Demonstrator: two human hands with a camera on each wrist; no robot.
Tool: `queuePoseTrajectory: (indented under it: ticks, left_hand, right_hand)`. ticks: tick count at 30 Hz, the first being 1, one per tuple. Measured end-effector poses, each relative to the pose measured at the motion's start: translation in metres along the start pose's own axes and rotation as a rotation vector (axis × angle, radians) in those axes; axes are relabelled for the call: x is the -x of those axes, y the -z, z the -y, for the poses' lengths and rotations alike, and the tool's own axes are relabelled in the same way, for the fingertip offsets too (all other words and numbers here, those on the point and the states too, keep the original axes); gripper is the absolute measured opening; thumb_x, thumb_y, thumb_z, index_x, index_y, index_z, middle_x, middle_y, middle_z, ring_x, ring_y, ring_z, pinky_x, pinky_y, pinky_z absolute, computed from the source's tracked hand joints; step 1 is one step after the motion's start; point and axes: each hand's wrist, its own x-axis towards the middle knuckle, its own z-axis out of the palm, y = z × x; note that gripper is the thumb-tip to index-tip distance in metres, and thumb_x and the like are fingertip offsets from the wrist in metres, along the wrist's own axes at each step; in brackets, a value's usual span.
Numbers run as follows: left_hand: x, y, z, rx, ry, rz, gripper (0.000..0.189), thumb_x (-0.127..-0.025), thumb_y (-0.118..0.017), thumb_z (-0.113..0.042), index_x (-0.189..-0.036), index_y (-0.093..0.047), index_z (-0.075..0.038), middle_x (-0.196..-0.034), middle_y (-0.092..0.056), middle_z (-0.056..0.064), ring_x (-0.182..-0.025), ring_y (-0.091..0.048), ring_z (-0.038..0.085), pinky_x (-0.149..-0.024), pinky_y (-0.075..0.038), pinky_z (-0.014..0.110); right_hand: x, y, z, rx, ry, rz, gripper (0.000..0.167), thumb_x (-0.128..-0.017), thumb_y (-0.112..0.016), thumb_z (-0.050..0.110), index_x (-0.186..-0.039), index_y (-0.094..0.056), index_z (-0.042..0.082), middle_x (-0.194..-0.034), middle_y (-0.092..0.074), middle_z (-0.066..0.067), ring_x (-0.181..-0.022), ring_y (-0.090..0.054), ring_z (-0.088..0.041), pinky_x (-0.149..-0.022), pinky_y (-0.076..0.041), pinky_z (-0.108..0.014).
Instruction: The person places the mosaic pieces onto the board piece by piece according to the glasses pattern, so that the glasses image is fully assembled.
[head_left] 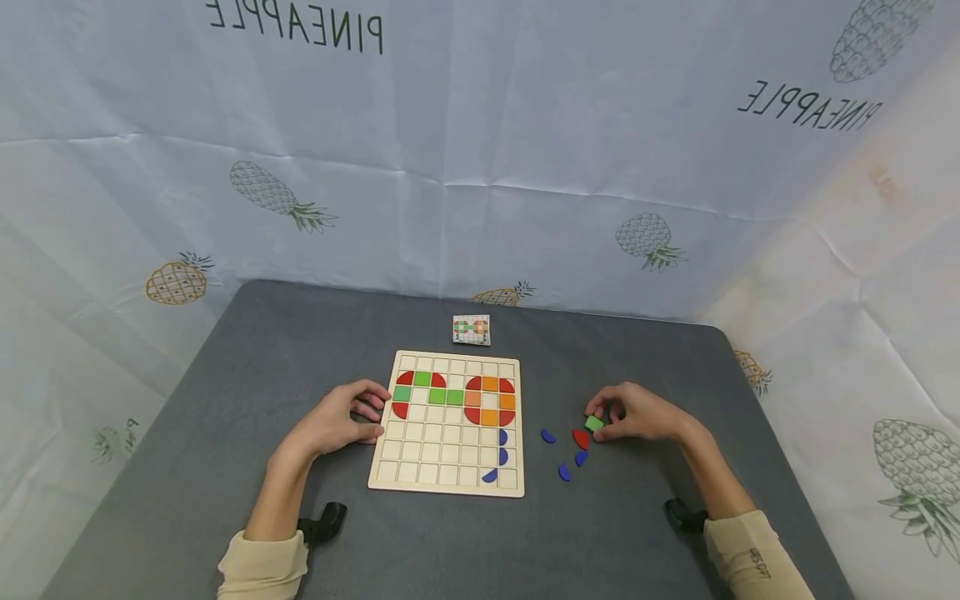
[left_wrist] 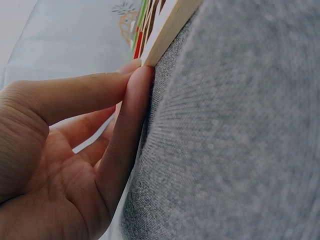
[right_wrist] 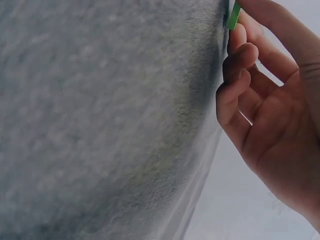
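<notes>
A wooden grid board (head_left: 442,454) lies on the table with red, green, orange and blue pieces set in its squares. My left hand (head_left: 335,421) is at the board's left edge. In the left wrist view, the thumb and a finger of that hand (left_wrist: 75,150) pinch the edge of the board (left_wrist: 167,32). To the right of the board, my right hand (head_left: 641,412) holds a green square tile (head_left: 594,423) between thumb and fingers. Only a sliver of that green tile (right_wrist: 233,16) shows in the right wrist view; the other fingers curl loosely below it.
A small pattern card (head_left: 471,330) lies behind the board. Between board and right hand are a red quarter-round piece (head_left: 581,439) and several loose blue pieces (head_left: 564,472). The dark grey table (head_left: 600,350) meets a pineapple-print curtain (head_left: 465,125) at its back edge.
</notes>
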Motion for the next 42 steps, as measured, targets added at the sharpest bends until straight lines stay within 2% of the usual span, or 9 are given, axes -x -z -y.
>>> queuePoseTrajectory:
  ticks: [6, 14, 21, 32, 37, 42]
  left_hand:
    - [0.000, 0.002, 0.001, -0.003, -0.028, 0.012, 0.047, -0.090, -0.079, 0.009, -0.133, -0.061, 0.008, -0.116, -0.060, 0.023, -0.097, -0.063, 0.024, -0.071, -0.068, 0.033]
    - [-0.001, 0.002, 0.000, -0.012, -0.021, 0.010, 0.047, -0.090, -0.079, 0.008, -0.134, -0.061, 0.007, -0.118, -0.060, 0.023, -0.098, -0.063, 0.024, -0.071, -0.068, 0.033]
    - [-0.001, 0.001, 0.000, -0.022, -0.026, 0.004, 0.046, -0.091, -0.080, 0.007, -0.133, -0.061, 0.006, -0.120, -0.060, 0.023, -0.098, -0.063, 0.024, -0.071, -0.067, 0.032]
    - [-0.001, 0.001, 0.002, -0.018, -0.016, 0.000, 0.047, -0.090, -0.080, 0.009, -0.133, -0.062, 0.006, -0.117, -0.061, 0.022, -0.098, -0.062, 0.024, -0.071, -0.067, 0.033]
    - [-0.001, 0.001, 0.002, -0.015, -0.016, 0.002, 0.046, -0.090, -0.080, 0.009, -0.132, -0.062, 0.007, -0.117, -0.061, 0.021, -0.098, -0.063, 0.024, -0.071, -0.068, 0.033]
    - [-0.001, 0.001, 0.001, -0.011, -0.017, 0.004, 0.046, -0.090, -0.079, 0.009, -0.132, -0.062, 0.007, -0.117, -0.060, 0.022, -0.097, -0.063, 0.024, -0.071, -0.068, 0.033]
  right_hand:
    - [-0.014, -0.004, 0.019, 0.006, 0.020, -0.071, 0.031, -0.095, -0.086, 0.031, -0.120, -0.076, 0.016, -0.105, -0.073, 0.000, -0.075, -0.059, -0.004, -0.065, -0.054, -0.024]
    - [-0.060, -0.017, 0.064, 0.003, 0.122, -0.070, 0.032, -0.093, -0.089, 0.029, -0.121, -0.075, 0.019, -0.105, -0.070, 0.000, -0.075, -0.060, -0.007, -0.066, -0.054, -0.026]
    - [-0.108, -0.033, 0.099, -0.009, 0.201, -0.018, 0.034, -0.094, -0.087, 0.025, -0.124, -0.075, 0.012, -0.105, -0.071, -0.004, -0.074, -0.059, -0.008, -0.067, -0.053, -0.026]
    - [-0.178, -0.063, 0.139, 0.093, 0.283, 0.096, 0.035, -0.093, -0.088, 0.025, -0.124, -0.076, 0.013, -0.107, -0.072, -0.001, -0.076, -0.057, -0.006, -0.071, -0.051, -0.020]
    - [-0.198, -0.075, 0.157, 0.189, 0.285, 0.155, 0.029, -0.094, -0.087, 0.025, -0.119, -0.076, 0.015, -0.111, -0.073, 0.000, -0.087, -0.061, -0.011, -0.080, -0.051, -0.020]
    - [-0.210, -0.086, 0.169, 0.292, 0.277, 0.185, 0.028, -0.095, -0.086, 0.026, -0.118, -0.077, 0.016, -0.113, -0.074, 0.002, -0.100, -0.065, -0.012, -0.089, -0.053, -0.020]
